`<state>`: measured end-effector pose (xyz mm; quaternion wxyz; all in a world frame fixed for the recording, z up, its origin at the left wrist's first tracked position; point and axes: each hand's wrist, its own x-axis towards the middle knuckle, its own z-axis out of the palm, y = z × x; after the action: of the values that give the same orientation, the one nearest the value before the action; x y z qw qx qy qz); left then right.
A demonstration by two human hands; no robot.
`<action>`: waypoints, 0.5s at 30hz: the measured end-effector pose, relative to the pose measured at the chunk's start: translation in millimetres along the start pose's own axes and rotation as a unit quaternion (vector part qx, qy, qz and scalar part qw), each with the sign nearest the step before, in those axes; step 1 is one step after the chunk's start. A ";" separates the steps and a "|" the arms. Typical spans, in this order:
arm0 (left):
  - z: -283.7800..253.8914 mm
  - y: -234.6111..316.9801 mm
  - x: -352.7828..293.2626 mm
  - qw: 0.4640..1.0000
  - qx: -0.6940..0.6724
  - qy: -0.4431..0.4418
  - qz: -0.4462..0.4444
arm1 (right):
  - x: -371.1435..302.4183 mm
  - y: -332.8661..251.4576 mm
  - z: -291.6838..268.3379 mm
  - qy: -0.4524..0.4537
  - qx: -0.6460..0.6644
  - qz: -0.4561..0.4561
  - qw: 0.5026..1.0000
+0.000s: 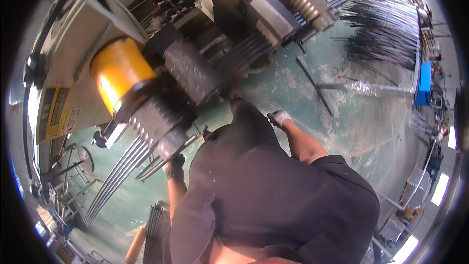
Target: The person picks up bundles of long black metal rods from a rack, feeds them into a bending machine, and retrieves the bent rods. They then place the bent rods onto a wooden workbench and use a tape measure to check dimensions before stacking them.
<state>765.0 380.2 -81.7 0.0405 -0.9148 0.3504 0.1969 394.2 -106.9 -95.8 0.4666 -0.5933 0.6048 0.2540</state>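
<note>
From my remote seat, the step in hand looks like setting bars (116, 178) in the machine (105, 12): they lie side by side through its ribbed blocks (154, 120), long ends sticking out toward the lower left. The left hand (174, 167), gloved, is right by a shorter bar (171, 157) beside the near block. Its fingers look curled, but I can't tell whether they grip it. The right hand (280, 118) hangs over the floor (361, 127), fingers partly bent — I see nothing in them for sure, and the block hides nothing of that hand.

I'd judge the next move calls for lining up that shorter bar with the left fingers, clear of the block's edges (blur there makes the fit hard to read).

Around me: two yellow cylinders (122, 71) crowd the reach from above, a rod pile (383, 32) fills the far right, a loose rod (315, 85) could trip a step that way, and a bundle (155, 230) stands low on the left.
</note>
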 end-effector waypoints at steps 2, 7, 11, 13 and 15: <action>10.1 13.9 -14.7 1.000 0.013 0.015 -0.009 | 3.9 -48.7 -39.4 0.049 -0.027 -0.090 0.994; -10.6 92.6 -26.1 0.969 -0.198 0.122 -0.077 | 44.3 -106.8 -94.9 0.066 0.140 -0.117 0.981; -41.3 143.0 -20.7 0.605 -0.757 0.050 -0.241 | 38.2 -119.0 -107.8 0.053 0.095 -0.133 0.985; -59.0 160.7 -16.7 0.553 -0.776 -0.009 -0.303 | 29.6 -110.6 -105.7 0.052 0.091 -0.131 0.986; -54.6 160.9 -17.8 0.596 -0.739 -0.023 -0.313 | 9.6 -92.8 -97.9 0.053 0.068 -0.105 0.991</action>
<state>665.4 258.9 -14.3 -0.5826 -0.6802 -0.2240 0.3845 458.4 -211.2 -38.6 0.4978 -0.6328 0.5787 0.1299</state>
